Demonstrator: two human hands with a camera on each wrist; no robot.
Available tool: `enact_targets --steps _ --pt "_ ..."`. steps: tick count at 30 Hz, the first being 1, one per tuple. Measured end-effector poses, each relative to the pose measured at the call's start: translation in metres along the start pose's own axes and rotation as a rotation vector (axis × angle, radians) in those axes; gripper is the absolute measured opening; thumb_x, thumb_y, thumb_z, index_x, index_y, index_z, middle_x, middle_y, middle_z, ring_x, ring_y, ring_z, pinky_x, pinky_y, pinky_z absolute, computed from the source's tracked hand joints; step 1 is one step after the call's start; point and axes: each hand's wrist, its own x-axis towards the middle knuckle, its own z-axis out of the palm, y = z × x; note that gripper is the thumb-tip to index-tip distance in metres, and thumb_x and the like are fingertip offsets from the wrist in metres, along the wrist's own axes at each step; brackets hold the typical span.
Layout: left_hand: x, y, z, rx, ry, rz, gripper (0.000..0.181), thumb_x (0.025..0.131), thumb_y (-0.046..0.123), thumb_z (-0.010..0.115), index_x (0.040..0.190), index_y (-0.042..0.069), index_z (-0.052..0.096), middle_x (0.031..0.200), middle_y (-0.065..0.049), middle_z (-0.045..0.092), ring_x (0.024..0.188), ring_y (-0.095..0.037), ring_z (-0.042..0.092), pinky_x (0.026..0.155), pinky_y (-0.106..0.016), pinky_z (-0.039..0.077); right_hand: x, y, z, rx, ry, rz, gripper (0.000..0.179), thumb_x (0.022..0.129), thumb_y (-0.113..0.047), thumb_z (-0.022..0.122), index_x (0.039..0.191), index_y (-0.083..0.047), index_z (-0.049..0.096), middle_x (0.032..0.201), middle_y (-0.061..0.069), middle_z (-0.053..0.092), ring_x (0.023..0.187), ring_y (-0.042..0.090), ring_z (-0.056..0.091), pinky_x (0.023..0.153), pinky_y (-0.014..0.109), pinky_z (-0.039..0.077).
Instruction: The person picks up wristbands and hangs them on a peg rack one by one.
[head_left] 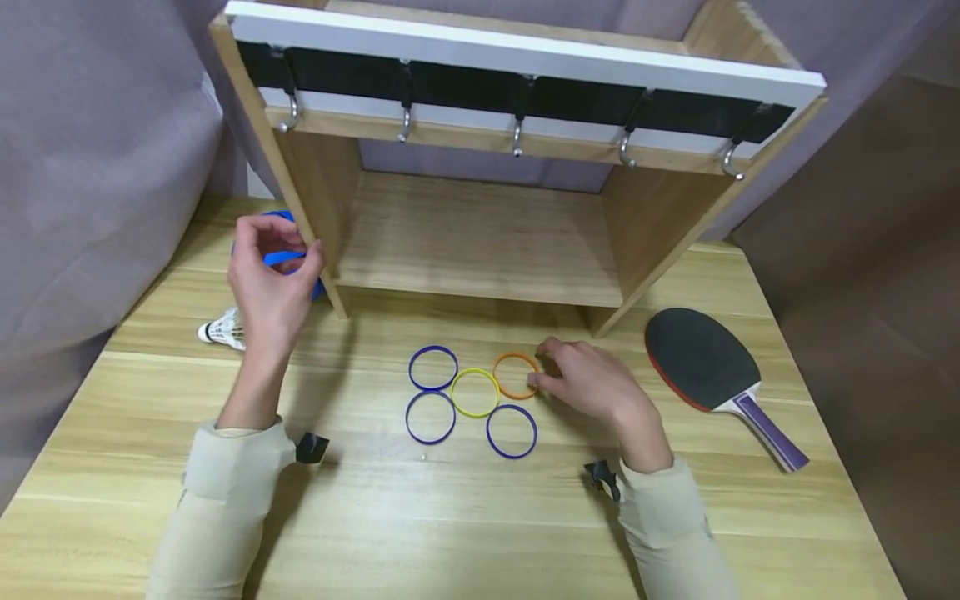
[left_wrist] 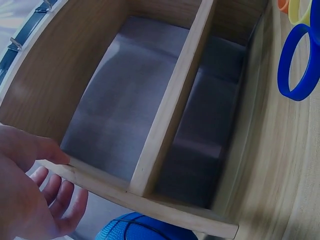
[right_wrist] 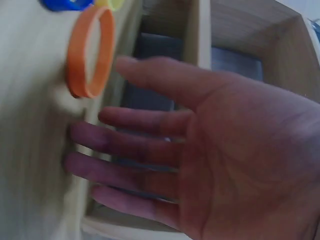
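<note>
My left hand (head_left: 270, 287) grips the front edge of the left side panel of a wooden shelf unit (head_left: 480, 237), thumb on the edge and fingers on the outer side. Behind that hand is a blue object (head_left: 281, 257), partly hidden; the left wrist view shows a textured blue surface (left_wrist: 150, 229) with a dark cord. On the table, my right hand (head_left: 596, 387) hovers beside an orange ring (head_left: 516, 354), fingers loosely extended and holding nothing. Touching or close to it lies a yellow ring (head_left: 476, 370), with dark blue rings (head_left: 432, 347) around.
Metal hooks (head_left: 517, 137) line a black strip along the unit's top front. A shuttlecock (head_left: 223, 330) lies left of my left forearm. On the right, a table tennis bat (head_left: 702, 358) lies black side up. Grey-purple cloth (head_left: 97, 150) hangs behind the table.
</note>
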Motion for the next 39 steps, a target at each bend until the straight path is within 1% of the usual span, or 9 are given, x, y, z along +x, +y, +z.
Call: enact_targets --steps 5,9,11,14,18,22,26,33,39 --pt "0.0 0.0 0.0 0.0 0.006 0.004 0.028 0.082 -0.003 0.07 0.103 -0.009 0.054 0.09 -0.012 0.06 0.08 -0.019 0.061 0.069 -0.017 0.052 0.009 0.0 0.009 -0.065 0.083 0.018 0.029 0.09 -0.033 0.071 0.108 -0.009 0.067 0.088 0.0 0.066 0.08 0.02 0.061 0.066 0.042 0.05" --pt "0.0 0.001 0.0 0.006 0.001 0.002 0.028 0.082 -0.002 0.07 0.103 -0.009 0.053 0.09 -0.012 0.06 0.08 -0.018 0.061 0.07 -0.018 0.052 0.013 0.001 0.013 -0.066 0.1 0.013 0.011 0.09 -0.023 0.072 0.095 -0.014 0.068 0.081 -0.004 0.063 0.075 0.017 0.059 0.063 0.04 0.049" --pt "0.0 0.002 0.0 0.008 -0.001 0.0 0.028 0.082 -0.002 0.07 0.103 -0.009 0.053 0.091 -0.012 0.06 0.08 -0.018 0.062 0.07 -0.018 0.052 0.014 0.002 0.012 -0.057 0.1 0.013 0.006 0.09 -0.02 0.072 0.091 -0.016 0.067 0.079 -0.006 0.062 0.074 0.017 0.059 0.063 0.039 0.048" --pt "0.0 0.002 0.0 0.01 -0.001 0.0 0.028 0.082 -0.002 0.07 0.103 -0.009 0.054 0.091 -0.012 0.06 0.081 -0.018 0.062 0.07 -0.018 0.052 0.013 0.004 0.01 -0.023 0.103 0.023 0.004 0.09 -0.018 0.071 0.09 -0.016 0.068 0.078 -0.006 0.062 0.074 0.016 0.058 0.063 0.039 0.048" --pt "0.0 0.001 0.0 0.008 -0.001 0.002 0.028 0.082 -0.002 0.07 0.103 -0.009 0.054 0.09 -0.012 0.061 0.08 -0.019 0.062 0.069 -0.018 0.052 0.011 0.006 0.007 0.069 0.121 0.022 0.004 0.089 -0.016 0.072 0.091 -0.013 0.069 0.079 -0.006 0.064 0.075 0.015 0.06 0.066 0.038 0.049" --pt "0.0 0.001 0.0 0.004 -0.003 0.001 0.028 0.082 -0.002 0.07 0.103 -0.009 0.053 0.09 -0.012 0.06 0.08 -0.019 0.061 0.069 -0.017 0.052 0.008 0.007 0.003 0.159 0.147 -0.011 0.006 0.088 -0.015 0.074 0.091 -0.012 0.07 0.078 -0.006 0.067 0.07 0.01 0.062 0.067 0.035 0.051" --pt "0.0 0.002 -0.001 0.002 -0.003 0.0 0.028 0.082 -0.002 0.07 0.103 -0.01 0.053 0.091 -0.012 0.06 0.081 -0.019 0.062 0.069 -0.017 0.052 0.007 0.007 -0.001 0.214 0.166 -0.048 0.008 0.086 -0.016 0.077 0.09 -0.013 0.071 0.077 -0.007 0.067 0.066 0.007 0.062 0.062 0.032 0.051" --pt "0.0 0.001 -0.001 0.003 -0.002 0.001 0.028 0.082 -0.002 0.07 0.103 -0.009 0.054 0.091 -0.014 0.061 0.081 -0.019 0.062 0.069 -0.018 0.052 0.003 0.005 -0.006 0.327 0.178 -0.113 0.015 0.085 -0.014 0.078 0.099 -0.01 0.075 0.085 -0.005 0.071 0.072 0.011 0.066 0.062 0.03 0.055" --pt "0.0 0.001 -0.001 -0.002 -0.007 -0.004 0.027 0.083 -0.003 0.07 0.103 -0.008 0.054 0.091 -0.013 0.061 0.082 -0.02 0.062 0.07 -0.019 0.052 0.0 0.004 -0.01 0.369 0.153 -0.122 0.014 0.085 -0.013 0.077 0.098 -0.009 0.077 0.082 -0.005 0.071 0.067 0.016 0.067 0.054 0.028 0.052"
